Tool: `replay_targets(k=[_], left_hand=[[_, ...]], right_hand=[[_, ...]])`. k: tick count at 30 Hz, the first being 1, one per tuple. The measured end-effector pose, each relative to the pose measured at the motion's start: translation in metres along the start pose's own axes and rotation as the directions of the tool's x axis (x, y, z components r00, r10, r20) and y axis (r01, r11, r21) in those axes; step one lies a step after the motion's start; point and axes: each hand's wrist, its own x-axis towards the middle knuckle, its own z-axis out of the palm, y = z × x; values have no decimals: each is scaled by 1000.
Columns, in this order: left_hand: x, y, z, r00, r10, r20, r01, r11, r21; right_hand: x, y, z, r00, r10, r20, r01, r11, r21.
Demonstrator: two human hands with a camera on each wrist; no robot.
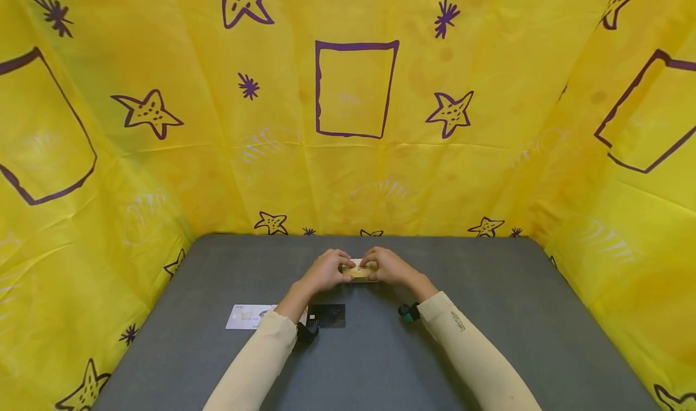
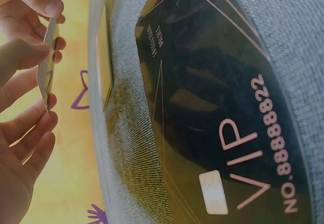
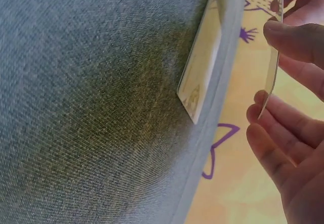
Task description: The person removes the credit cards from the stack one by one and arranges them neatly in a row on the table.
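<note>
Left hand (image 1: 327, 269) and right hand (image 1: 393, 267) pinch a thin pale-gold rectangular card (image 2: 45, 72) beyond the black rectangular VIP card (image 1: 333, 315); apparently positioning; next requires steadiness.

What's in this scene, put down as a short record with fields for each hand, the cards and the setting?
Left hand: pinches one end of a thin card
Right hand: pinches the same card's other end
Pale card: on the grey table, near the hands
Black VIP card: on the table
White VIP card: left of the black one, partly hidden by the left forearm
Backdrop: yellow cloth with purple stars
</note>
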Motion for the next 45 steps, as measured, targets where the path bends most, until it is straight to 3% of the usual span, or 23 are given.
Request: replay_targets(k=[12,24,35,45], left_hand=[[-12,3,-8,1000,24,-16,-24,1000,-5],[-18,6,-9,998,47,-42,-48,999,-15],[-28,7,-4,993,7,-115,-8,1000,-12],[-34,10,1,991,3,-130,-5,1000,-19]], right_hand=[[-7,-3,-4,992,-120,-32,118,991,-61],[-14,-8,-6,993,-103,-52,100,993,-59],[-18,-10,-6,994,-102,-46,99,992,-72],[-26,-14,-4,993,-105,-57,103,994,-42]])
